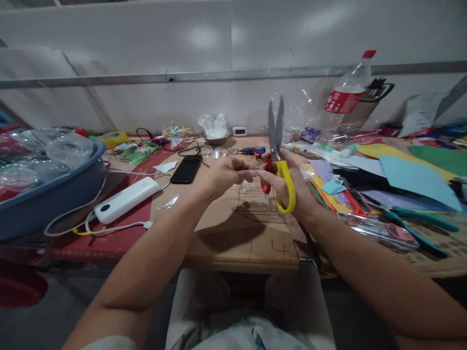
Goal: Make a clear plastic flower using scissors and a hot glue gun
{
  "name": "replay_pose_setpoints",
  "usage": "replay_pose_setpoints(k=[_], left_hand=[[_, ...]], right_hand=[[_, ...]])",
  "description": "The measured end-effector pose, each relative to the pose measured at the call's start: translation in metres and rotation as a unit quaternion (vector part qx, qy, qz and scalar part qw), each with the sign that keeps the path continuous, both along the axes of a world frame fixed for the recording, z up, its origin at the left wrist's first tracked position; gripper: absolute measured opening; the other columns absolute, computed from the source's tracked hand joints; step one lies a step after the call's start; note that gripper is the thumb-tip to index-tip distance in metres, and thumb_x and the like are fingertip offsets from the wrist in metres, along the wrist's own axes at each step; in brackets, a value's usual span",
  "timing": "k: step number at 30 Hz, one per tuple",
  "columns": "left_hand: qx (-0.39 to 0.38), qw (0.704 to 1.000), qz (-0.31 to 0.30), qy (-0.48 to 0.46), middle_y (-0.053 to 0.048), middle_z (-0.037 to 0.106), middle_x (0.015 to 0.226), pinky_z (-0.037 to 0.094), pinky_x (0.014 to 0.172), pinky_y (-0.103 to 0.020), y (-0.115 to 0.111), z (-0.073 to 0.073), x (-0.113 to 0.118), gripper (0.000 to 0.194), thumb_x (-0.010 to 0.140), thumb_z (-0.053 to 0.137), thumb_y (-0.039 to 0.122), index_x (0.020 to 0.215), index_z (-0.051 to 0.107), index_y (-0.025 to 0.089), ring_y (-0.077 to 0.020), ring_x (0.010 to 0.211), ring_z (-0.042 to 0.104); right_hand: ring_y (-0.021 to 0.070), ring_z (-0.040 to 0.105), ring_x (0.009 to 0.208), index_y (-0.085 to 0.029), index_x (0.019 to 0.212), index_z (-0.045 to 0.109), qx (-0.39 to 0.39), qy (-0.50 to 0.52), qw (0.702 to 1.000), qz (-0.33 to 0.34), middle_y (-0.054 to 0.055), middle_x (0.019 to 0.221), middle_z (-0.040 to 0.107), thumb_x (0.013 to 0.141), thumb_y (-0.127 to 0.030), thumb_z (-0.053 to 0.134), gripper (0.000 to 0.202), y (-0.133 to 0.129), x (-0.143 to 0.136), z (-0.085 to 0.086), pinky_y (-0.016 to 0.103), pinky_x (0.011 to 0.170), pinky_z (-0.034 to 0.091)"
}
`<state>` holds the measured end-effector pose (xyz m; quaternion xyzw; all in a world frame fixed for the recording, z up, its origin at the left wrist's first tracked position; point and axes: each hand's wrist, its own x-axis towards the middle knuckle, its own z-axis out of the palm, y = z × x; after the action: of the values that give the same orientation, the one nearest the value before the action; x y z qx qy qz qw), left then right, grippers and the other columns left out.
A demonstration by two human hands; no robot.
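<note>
My right hand (295, 187) is wrapped around a pair of scissors (283, 188) with red and yellow handles. Their blades point up and away, slightly apart. The thumb and fingers of my left hand (233, 174) are pinched together, almost touching the right fingertips. Something small and clear may sit between the fingertips, but it is too small to make out. Below both hands lies a cardboard sheet (215, 238) with printed lines and a red mark near its front edge. A blue glue gun (257, 150) rests just behind my hands.
At left stands a blue basin (78, 177) full of clear plastic bottles, beside a white power bank (127, 199) with cables and a black phone (186, 169). At right are coloured sheets (419, 182), green-handled pliers (416, 218) and a large red-capped bottle (350, 92).
</note>
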<state>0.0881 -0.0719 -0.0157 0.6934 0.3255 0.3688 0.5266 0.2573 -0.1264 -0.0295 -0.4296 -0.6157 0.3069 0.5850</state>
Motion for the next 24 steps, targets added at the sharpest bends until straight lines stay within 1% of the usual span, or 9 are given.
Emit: replay_pose_setpoints(k=[3,5,7,9,11,14,18,21,24], left_hand=[[-0.024,0.999,-0.009,-0.043,-0.005,0.068,0.072,0.041,0.060,-0.025,-0.001,-0.004,0.005,0.018,0.079,0.077,0.033,0.079,0.073,0.015,-0.0116,0.065,0.060],[-0.019,0.997,-0.008,-0.068,-0.005,0.068,0.072,0.041,0.060,-0.025,-0.002,-0.008,0.009,0.022,0.079,0.077,0.037,0.078,0.072,0.015,-0.0104,0.063,0.057],[0.000,0.997,0.006,-0.082,-0.004,0.066,0.070,0.040,0.059,-0.024,-0.002,-0.011,0.013,0.024,0.077,0.079,0.038,0.075,0.072,0.015,-0.0089,0.060,0.053],[0.011,0.995,0.025,-0.096,-0.003,0.065,0.068,0.038,0.058,-0.024,-0.003,-0.014,0.016,0.024,0.076,0.080,0.037,0.072,0.071,0.015,-0.0083,0.059,0.050],[0.009,0.993,0.040,-0.112,-0.002,0.064,0.066,0.037,0.058,-0.024,-0.003,-0.016,0.018,0.023,0.075,0.081,0.034,0.069,0.069,0.015,-0.0081,0.059,0.049],[-0.002,0.991,0.046,-0.125,-0.002,0.063,0.063,0.036,0.058,-0.023,-0.002,-0.017,0.019,0.022,0.073,0.081,0.030,0.065,0.068,0.015,-0.0081,0.058,0.050],[-0.034,0.983,0.067,-0.170,-0.002,0.063,0.062,0.035,0.055,-0.022,0.003,-0.010,0.012,0.021,0.073,0.081,0.026,0.063,0.067,0.014,-0.0067,0.056,0.048],[-0.043,0.964,0.107,-0.239,-0.001,0.063,0.064,0.033,0.052,-0.020,0.009,0.000,0.000,0.020,0.075,0.080,0.024,0.065,0.066,0.014,-0.0046,0.052,0.044],[-0.032,0.941,0.136,-0.307,0.000,0.060,0.063,0.034,0.052,-0.019,0.012,0.009,-0.011,0.021,0.077,0.079,0.022,0.065,0.064,0.014,-0.0038,0.052,0.043]], right_hand=[[0.0126,0.051,0.061,-0.021,0.098,0.055,-0.031,0.063,0.998,0.007,-0.002,0.076,0.055,0.081,-0.037,0.071,0.028,0.000,0.000,0.000,0.027,0.054,0.044],[0.0123,0.050,0.058,-0.021,0.090,0.056,-0.032,0.077,0.996,0.010,-0.002,0.072,0.053,0.083,-0.035,0.067,0.020,0.000,0.001,0.000,0.027,0.051,0.043],[0.0120,0.049,0.058,-0.021,0.087,0.055,-0.024,0.077,0.997,0.004,-0.002,0.072,0.053,0.084,-0.034,0.066,0.018,-0.001,0.001,0.001,0.028,0.051,0.043],[0.0112,0.048,0.057,-0.022,0.093,0.053,-0.020,0.052,0.998,-0.005,-0.002,0.074,0.054,0.085,-0.036,0.067,0.021,-0.003,0.000,0.003,0.028,0.052,0.044],[0.0110,0.048,0.056,-0.023,0.102,0.051,-0.017,0.021,1.000,-0.012,-0.003,0.076,0.055,0.085,-0.039,0.068,0.029,-0.004,-0.001,0.004,0.028,0.053,0.044],[0.0118,0.051,0.061,-0.025,0.107,0.048,0.013,0.005,1.000,-0.019,-0.003,0.080,0.054,0.084,-0.045,0.070,0.038,-0.002,-0.001,0.003,0.028,0.055,0.044],[0.0125,0.049,0.066,-0.025,0.109,0.050,0.045,-0.044,0.998,-0.015,-0.002,0.082,0.052,0.086,-0.055,0.067,0.041,-0.003,0.000,0.003,0.028,0.059,0.042],[0.0134,0.048,0.065,-0.022,0.108,0.052,0.009,-0.090,0.995,0.032,-0.001,0.078,0.052,0.089,-0.065,0.058,0.047,-0.007,0.002,0.005,0.029,0.058,0.040],[0.0138,0.048,0.063,-0.020,0.107,0.054,-0.035,-0.151,0.985,0.075,0.000,0.075,0.054,0.090,-0.069,0.054,0.051,-0.010,0.001,0.005,0.029,0.056,0.038]])
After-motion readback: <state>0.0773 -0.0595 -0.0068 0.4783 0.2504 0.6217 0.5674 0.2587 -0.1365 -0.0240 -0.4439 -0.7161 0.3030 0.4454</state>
